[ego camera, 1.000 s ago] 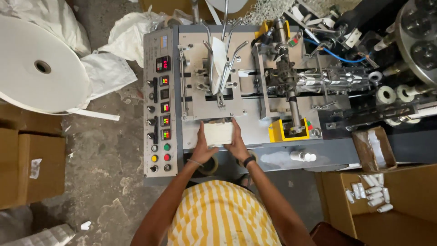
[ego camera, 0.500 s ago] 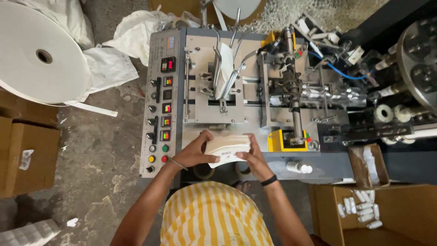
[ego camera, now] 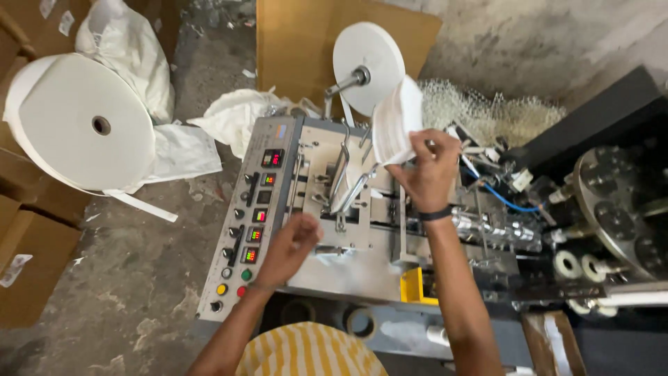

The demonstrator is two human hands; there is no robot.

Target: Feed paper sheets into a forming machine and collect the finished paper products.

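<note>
— Since half a second ago both hands have left the front edge of the grey metal packing machine [ego camera: 362,257]: the right hand [ego camera: 428,170] has gone up to twelve o'clock, carrying the white stack of flat paper pieces [ego camera: 396,118], and the left hand [ego camera: 292,244] has let go.

— Where is the stack now?

— High over the machine's top end, just in front of the small white paper reel [ego camera: 369,59], pinched at its lower edge by the right hand's closed fingers. The left hand hovers empty and loosely curled at six o'clock from it, just beside the column of coloured control buttons [ego camera: 254,223].

— How should it be handled?

— I judge the stack fans easily, so the grip should stay square across all sheets, with the edges kept aligned above the bent metal guide rods [ego camera: 344,181].

— Anything nearby?

— At nine o'clock, a large white paper roll [ego camera: 87,125] lies on the concrete floor [ego camera: 139,278].
</note>
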